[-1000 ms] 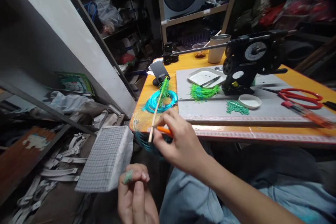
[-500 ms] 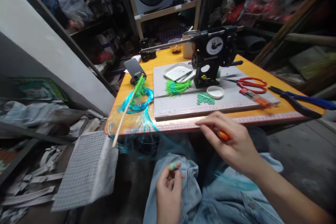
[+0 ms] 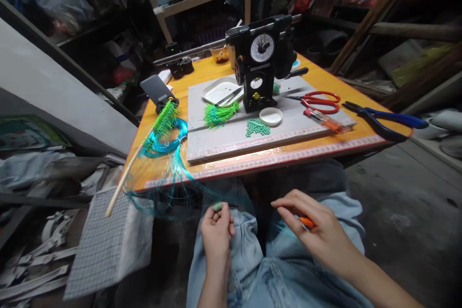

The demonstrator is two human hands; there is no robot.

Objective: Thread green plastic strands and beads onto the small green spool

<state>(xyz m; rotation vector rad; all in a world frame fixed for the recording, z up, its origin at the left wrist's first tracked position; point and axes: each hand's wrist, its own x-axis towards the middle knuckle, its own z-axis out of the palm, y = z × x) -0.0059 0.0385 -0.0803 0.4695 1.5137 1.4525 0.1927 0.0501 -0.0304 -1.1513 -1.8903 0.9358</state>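
Well, my right hand [image 3: 317, 221] holds an orange tool [image 3: 306, 222] nearer me than the grey board [image 3: 292, 127], fingertips close together; its direction is hidden. My left hand [image 3: 216, 231] curls, contents unclear. On the board, a tray [image 3: 208, 96] bears a slim tool [image 3: 231, 95]; beads [image 3: 257, 127] adjoin a dish [image 3: 271, 117].

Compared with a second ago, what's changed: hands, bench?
Right hand drew back from the wooden stick, rightward to above the lap, keeping the orange item; whether it had gripped the stick is unclear. Left hand also moved right, over the lap. Wooden stick, red scissors and green beads stayed put.
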